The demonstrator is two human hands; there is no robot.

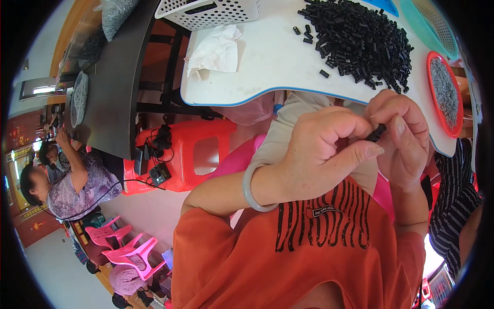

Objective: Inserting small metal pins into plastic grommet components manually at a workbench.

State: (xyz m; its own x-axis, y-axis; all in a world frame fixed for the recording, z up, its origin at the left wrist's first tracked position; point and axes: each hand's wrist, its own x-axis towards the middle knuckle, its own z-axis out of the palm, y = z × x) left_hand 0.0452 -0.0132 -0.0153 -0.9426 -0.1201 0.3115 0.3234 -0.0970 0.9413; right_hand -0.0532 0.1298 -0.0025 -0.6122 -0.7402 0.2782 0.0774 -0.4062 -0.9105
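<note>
In front of my chest, my left hand (329, 147) pinches a small black cylindrical plastic part (377, 134) between thumb and forefinger. Close against it, my right hand (406, 131) has its fingers curled in, the fingertips meeting near the part's upper end. Whatever those right fingers grip is too small or too hidden to make out. Just beyond both hands, a large heap of similar black plastic parts (360, 41) covers the right of the white table (272, 67). A few strays lie at the heap's left side.
At right stands a red tray (431, 77) of small grey metal pieces, beside a teal basket (424, 26). A white perforated basket (216, 18) and crumpled tissue (218, 51) sit left. A red stool (180, 139) bears cables. People (85, 188) sit at the far left.
</note>
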